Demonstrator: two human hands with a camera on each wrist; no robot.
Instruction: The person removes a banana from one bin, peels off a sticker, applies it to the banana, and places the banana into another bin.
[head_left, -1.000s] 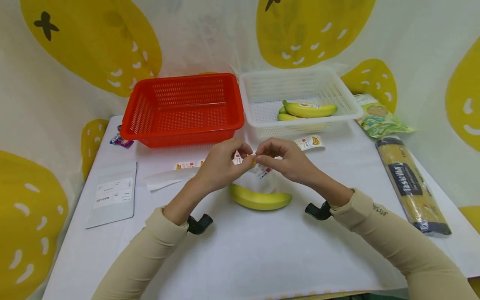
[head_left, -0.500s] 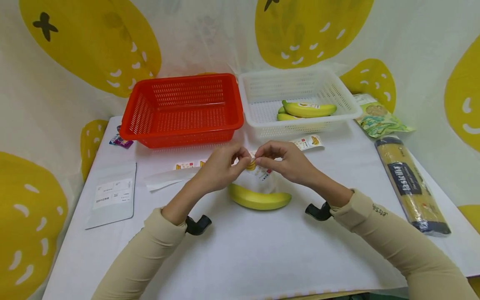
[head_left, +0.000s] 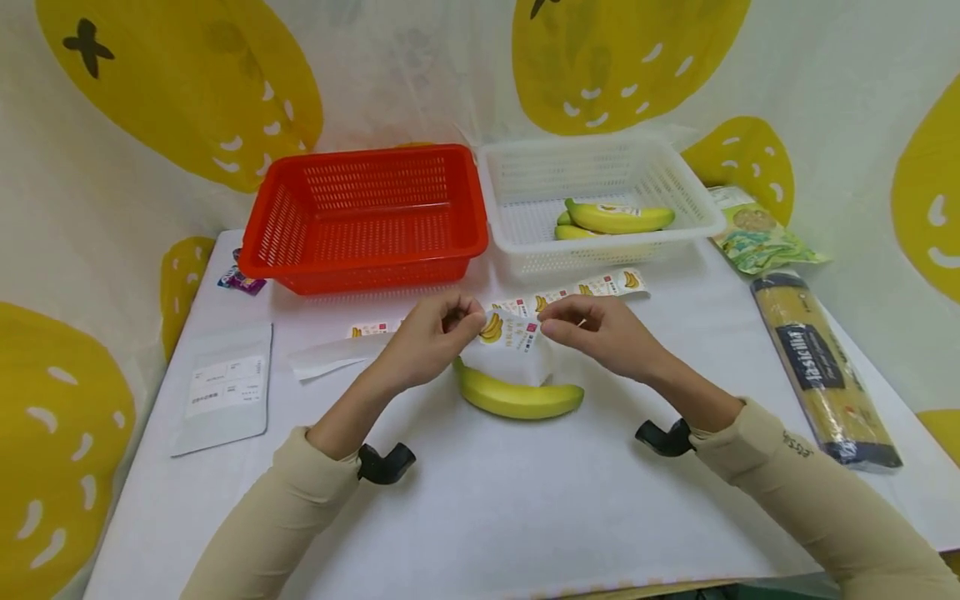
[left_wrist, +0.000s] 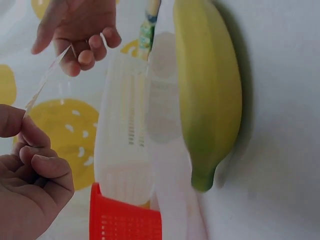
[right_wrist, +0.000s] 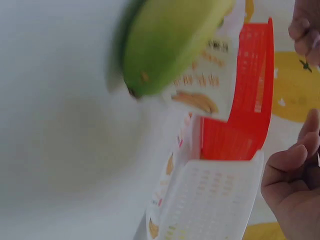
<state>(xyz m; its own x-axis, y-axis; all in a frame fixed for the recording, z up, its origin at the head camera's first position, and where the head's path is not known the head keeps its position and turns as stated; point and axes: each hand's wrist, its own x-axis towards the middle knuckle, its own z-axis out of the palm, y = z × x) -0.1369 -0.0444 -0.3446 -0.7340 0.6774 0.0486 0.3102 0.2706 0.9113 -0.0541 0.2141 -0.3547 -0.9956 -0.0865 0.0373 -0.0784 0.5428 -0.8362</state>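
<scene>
A whole banana (head_left: pixel 521 396) lies on the white table, below both hands in the head view. My left hand (head_left: pixel 427 342) pinches the left end of a sticker (head_left: pixel 512 331) printed with bananas and orange characters. At its right end are the thumb and fingertips of my right hand (head_left: pixel 611 337). The left wrist view shows the sticker (left_wrist: pixel 47 80) almost edge-on, stretched between the hands. A white printed label (right_wrist: pixel 200 85) stands behind the banana (right_wrist: pixel 167 45) in the right wrist view; whether it is the same sticker I cannot tell.
At the back stand a red basket (head_left: pixel 363 267) and a white basket (head_left: pixel 600 250) holding several bananas (head_left: pixel 622 221). Sticker strips (head_left: pixel 611 286) lie before them. A grey pouch (head_left: pixel 225 392) is on the left; a spaghetti pack (head_left: pixel 821 367) and a green bag (head_left: pixel 757 233) are on the right.
My hands have drawn apart, the left going left and the right going right. The sticker, mostly hidden between the fingers before, is now spread out in sight. The banana has not moved.
</scene>
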